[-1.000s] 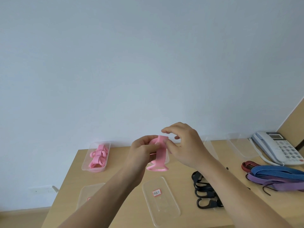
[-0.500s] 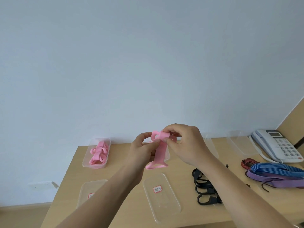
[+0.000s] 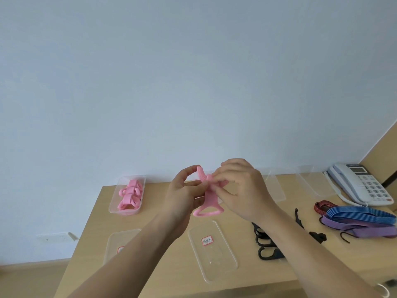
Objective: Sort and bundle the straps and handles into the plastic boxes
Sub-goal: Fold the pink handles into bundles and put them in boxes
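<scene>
Pale blue-white wall fills most of the view, and below it stands a light wooden table. At its back left sits a clear rectangular plastic box holding several folded pink handles. Nearer the front, a flat clear plastic lid lies partly hidden under the left forearm.

Above the middle of the table, the left hand curls its thumb and fingers round the upper part of a pink rubbery strap handle, which is held in the air with its wide looped end hanging down. The right hand pinches the folded top of the same handle with its fingertips, touching the left hand's fingers.

Below them a second clear lid with a red-bordered label lies flat. Behind the right hand stands an empty clear plastic box, and another clear box stands further right. Black plastic hook handles lie beside the right forearm. Towards the right edge lie a coiled dark red strap, a blue elastic strap and a purple elastic strap, bunched together. A white desk telephone sits behind them.
</scene>
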Available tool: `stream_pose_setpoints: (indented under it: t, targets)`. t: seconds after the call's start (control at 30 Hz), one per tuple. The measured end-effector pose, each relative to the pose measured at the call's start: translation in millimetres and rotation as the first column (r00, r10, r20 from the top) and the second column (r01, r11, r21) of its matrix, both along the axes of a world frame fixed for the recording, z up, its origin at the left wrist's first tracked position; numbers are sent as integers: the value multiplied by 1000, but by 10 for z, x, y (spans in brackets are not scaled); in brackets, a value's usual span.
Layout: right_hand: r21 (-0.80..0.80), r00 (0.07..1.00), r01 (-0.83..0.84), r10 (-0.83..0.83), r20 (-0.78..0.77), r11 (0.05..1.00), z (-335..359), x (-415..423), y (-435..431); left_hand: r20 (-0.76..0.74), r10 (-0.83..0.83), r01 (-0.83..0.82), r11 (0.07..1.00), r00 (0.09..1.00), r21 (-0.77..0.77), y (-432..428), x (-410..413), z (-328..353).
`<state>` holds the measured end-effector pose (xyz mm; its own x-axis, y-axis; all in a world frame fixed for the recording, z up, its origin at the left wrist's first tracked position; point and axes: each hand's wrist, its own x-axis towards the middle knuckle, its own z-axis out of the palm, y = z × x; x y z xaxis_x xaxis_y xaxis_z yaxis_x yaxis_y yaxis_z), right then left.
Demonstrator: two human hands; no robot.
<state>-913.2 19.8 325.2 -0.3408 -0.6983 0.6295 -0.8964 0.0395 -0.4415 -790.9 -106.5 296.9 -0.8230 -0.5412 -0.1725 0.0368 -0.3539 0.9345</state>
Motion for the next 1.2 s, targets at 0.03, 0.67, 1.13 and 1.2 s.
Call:
stream_pose_setpoints:
  t: [0.03,0.67,1.13,1.2]
  targets:
    - [18,1000,13,-14,18,1000,9,-9,-3,-4,-2,2,1000,1000,-17,1,3,-5]
    - [272,945,-1,-88,314,962,51,39,-112,86,-216,229,951,973,-207,-261,127,-110]
    - [24,995,72,-73,74,997,-107,318,-445,-8,-212,212,977,977,-10,-556,314,-173]
    - [38,995,84,-86,58,996,-133,345,-493,-50,-248,250,968,967,36,-601,347,-183]
